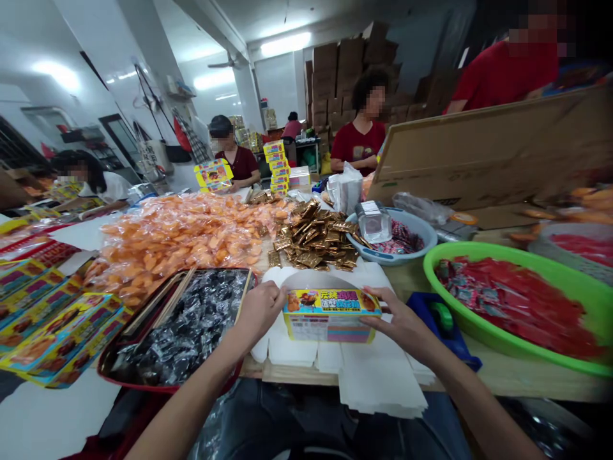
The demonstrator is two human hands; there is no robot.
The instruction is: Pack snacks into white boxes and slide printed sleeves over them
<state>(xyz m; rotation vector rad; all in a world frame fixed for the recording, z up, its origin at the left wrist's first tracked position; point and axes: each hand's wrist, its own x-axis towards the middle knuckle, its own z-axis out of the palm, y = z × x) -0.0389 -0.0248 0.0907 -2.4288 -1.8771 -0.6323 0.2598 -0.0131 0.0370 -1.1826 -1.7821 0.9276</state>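
Observation:
Between my two hands is a small printed cardboard box (330, 313), yellow and blue with colourful lettering and food pictures. My left hand (263, 306) is closed on its left end. At the right end, the fingers of my right hand (395, 322) grip the box from above and from the side. Under it lie white flattened box blanks (378, 377), spread at the table's front edge. Left of my left hand is a red-rimmed tray (191, 332) full of small clear packets with dark contents.
Behind lie a heap of orange wrapped pieces (186, 236) and a pile of gold sachets (316, 239). At right stand a blue basin (426, 239), a green basin (498, 358) of red packets and a blue tape dispenser (472, 361). Printed boxes (62, 338) fill the left. Several co-workers sit or stand beyond.

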